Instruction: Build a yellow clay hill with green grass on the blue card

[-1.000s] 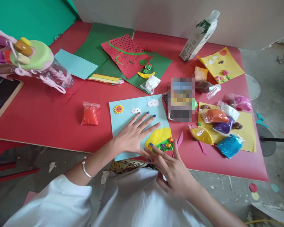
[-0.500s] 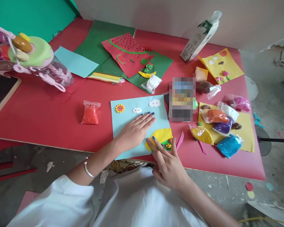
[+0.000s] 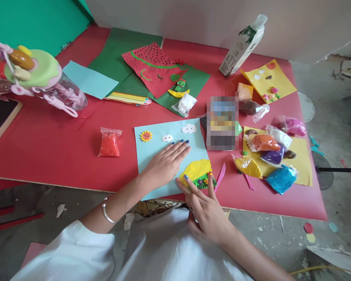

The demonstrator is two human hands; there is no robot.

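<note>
A light blue sheet of paper (image 3: pixel 160 171) lies at the table's front edge, with my left hand (image 3: pixel 166 164) flat on its middle, fingers stretched out. On the sheet are a clay sun (image 3: pixel 146 136), a small white cloud (image 3: pixel 167 138) and a larger cloud (image 3: pixel 188 128). Yellow clay (image 3: pixel 197 168) is spread over the lower right corner, above a green clay strip with tiny flowers (image 3: pixel 204 182). My right hand (image 3: pixel 203 205) has its fingers apart and holds nothing; its fingertips touch the yellow clay's lower left edge. A pink plastic knife (image 3: pixel 221 176) lies just right of the sheet.
A bag of red clay (image 3: pixel 110 143) lies left of the sheet. Several clay bags, one of them blue (image 3: pixel 281 179), are piled at right on yellow paper (image 3: pixel 302 164). Behind stand a carton (image 3: pixel 242 47) and a pixelated upright picture (image 3: pixel 222 123). A tumbler (image 3: pixel 71 91) is at left.
My right fingertips have moved a little left and down along the yellow clay's edge, uncovering more of it. My left hand stays flat on the sheet. The whole view has shifted slightly.
</note>
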